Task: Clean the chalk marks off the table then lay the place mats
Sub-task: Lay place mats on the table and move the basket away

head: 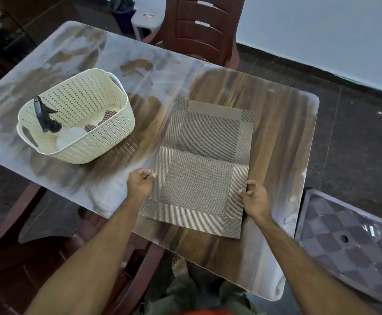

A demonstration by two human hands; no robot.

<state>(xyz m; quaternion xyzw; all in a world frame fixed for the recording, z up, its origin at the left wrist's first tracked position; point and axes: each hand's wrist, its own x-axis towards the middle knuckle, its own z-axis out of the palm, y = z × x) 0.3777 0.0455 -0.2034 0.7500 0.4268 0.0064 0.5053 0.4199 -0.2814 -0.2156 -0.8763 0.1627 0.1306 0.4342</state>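
Observation:
A woven brown place mat with a paler border lies flat on the right half of the wood-grain table. My left hand pinches the mat's left edge near the front. My right hand grips its right edge, fingers curled over it. White chalky smears cover the table's left and far parts. The wood around the mat looks wiped.
A cream perforated basket stands on the left of the table, holding a black spray bottle, a white cloth and a checked cloth. A brown chair stands at the far side. A dark stool is at the right.

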